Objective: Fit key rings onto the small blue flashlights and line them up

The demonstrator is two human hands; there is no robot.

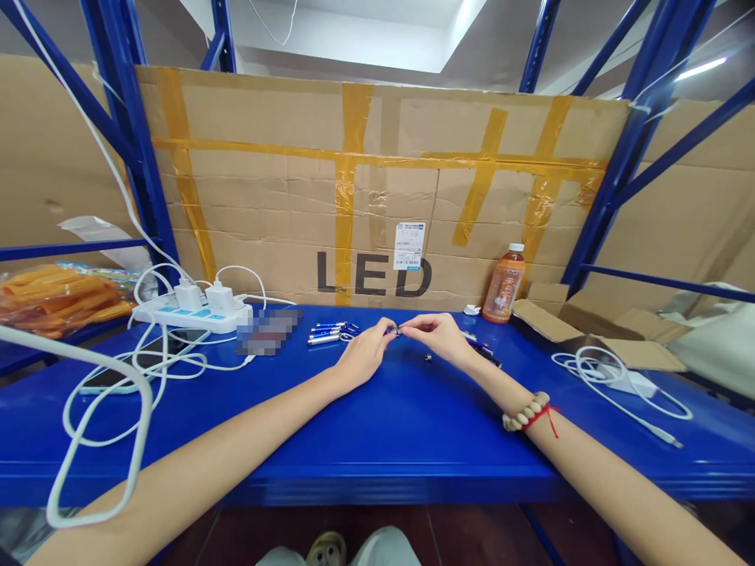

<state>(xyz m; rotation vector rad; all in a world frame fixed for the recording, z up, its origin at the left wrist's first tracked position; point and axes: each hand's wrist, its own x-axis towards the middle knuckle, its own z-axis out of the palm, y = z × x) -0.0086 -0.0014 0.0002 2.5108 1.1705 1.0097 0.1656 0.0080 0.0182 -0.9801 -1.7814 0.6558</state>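
Note:
My left hand (366, 350) is closed in a pinch over the middle of the blue table. Facing it, my right hand (441, 336) also pinches, its fingertips meeting those of the left. Between them is a small shiny metallic piece (397, 332), mostly covered by fingers, so its kind is unclear. Several slim blue and silver metal tubes (325, 336) lie just left of my left hand. A tiny silvery part (428, 358) rests on the table below my right hand. Dark pen-like tubes (487, 351) show partly behind my right wrist.
Left are a white power strip (194, 316) with chargers, looping white cables (141, 393) and a phone (141, 363). A drink bottle (505, 284), an open cardboard box (613, 334) and a white coiled cable (625, 381) stand right. A large cardboard sheet (283, 204) backs the table.

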